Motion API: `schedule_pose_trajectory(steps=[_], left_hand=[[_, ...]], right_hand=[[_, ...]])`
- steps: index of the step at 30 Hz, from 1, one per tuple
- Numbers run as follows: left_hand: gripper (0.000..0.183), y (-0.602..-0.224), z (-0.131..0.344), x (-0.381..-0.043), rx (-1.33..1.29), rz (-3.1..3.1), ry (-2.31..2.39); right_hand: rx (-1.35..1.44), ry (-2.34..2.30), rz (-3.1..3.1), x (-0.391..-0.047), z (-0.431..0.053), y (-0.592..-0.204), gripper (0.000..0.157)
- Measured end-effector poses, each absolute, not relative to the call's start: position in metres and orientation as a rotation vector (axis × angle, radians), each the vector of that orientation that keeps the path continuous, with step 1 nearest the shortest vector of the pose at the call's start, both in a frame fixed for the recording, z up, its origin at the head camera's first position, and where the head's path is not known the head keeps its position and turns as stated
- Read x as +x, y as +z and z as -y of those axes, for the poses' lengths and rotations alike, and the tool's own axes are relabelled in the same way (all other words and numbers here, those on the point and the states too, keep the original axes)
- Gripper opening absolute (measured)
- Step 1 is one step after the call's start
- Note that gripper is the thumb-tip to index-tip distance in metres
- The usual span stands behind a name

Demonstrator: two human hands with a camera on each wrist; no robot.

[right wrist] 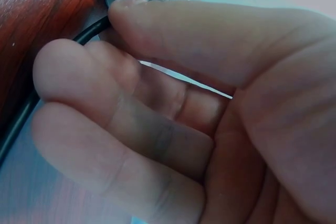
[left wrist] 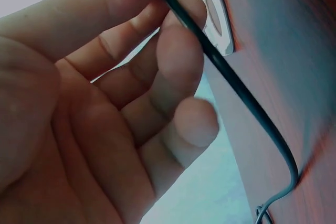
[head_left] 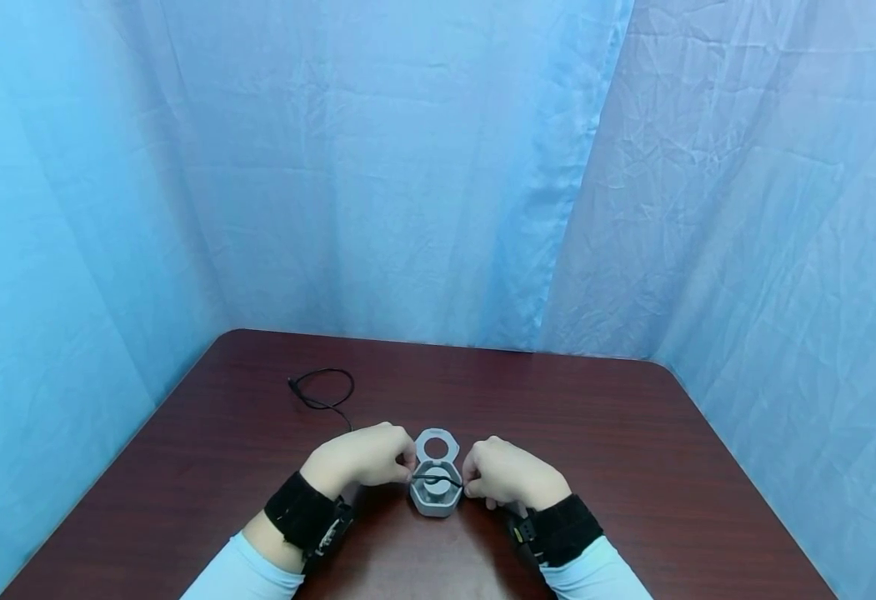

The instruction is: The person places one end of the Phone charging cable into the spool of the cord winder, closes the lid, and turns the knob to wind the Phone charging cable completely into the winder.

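Both hands pinch one thin black cable point(left wrist: 231, 77), round in section with a smooth, rubbery-looking skin. The left hand point(head_left: 370, 454) nips it between thumb and fingertip, its other fingers loosely bent; the right hand point(head_left: 508, 471) does likewise, thumb against finger, the remaining fingers curled in beside it. Between them the cable spans an open, pale grey, plastic-looking case point(head_left: 436, 510), lying over its round hub point(head_left: 438, 491); whether it touches the hub I cannot tell.

The case sits on the surface point(head_left: 648, 475) between the hands, many-sided in outline, its outer wall patterned with small raised bumps. Its lid point(head_left: 453, 448) lies folded back on the far side, an angular ring around a circular hole. Beyond the left hand, the cable runs out into a loose loop on the surface, which is dark reddish-brown with a wood grain and a soft sheen.

Black straps point(head_left: 298, 512) wrap both wrists, below pale blue sleeves point(head_left: 246, 571). Creased light-blue curtains point(head_left: 407, 167), slightly glossy in places, hang behind.
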State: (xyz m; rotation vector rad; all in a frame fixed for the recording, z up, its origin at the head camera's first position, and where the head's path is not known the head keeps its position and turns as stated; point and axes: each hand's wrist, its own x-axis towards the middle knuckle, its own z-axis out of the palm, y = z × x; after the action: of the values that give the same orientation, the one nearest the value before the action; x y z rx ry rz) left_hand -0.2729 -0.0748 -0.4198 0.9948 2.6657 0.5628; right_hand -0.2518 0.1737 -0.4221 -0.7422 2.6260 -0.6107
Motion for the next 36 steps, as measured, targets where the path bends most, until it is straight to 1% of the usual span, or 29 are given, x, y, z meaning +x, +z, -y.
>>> schedule_pose_trajectory(steps=[15, 26, 36], left_hand=[[0.026, -0.4208, 0.0718, -0.2673, 0.879, -2.653, 0.557], [0.030, -0.4282, 0.0709, -0.2703, 0.889, -2.648, 0.597], [0.027, -0.4275, 0.0754, -0.2711, 0.895, -2.606, 0.610]], right_hand=[[-0.744, -0.614, -2.627, -0.2535, -0.1730, -0.4229, 0.026], [-0.737, -0.624, -2.628, -0.2547, -0.1726, -0.4252, 0.027], [-0.745, -0.721, -2.559, -0.2582, -0.1777, -0.4281, 0.027]])
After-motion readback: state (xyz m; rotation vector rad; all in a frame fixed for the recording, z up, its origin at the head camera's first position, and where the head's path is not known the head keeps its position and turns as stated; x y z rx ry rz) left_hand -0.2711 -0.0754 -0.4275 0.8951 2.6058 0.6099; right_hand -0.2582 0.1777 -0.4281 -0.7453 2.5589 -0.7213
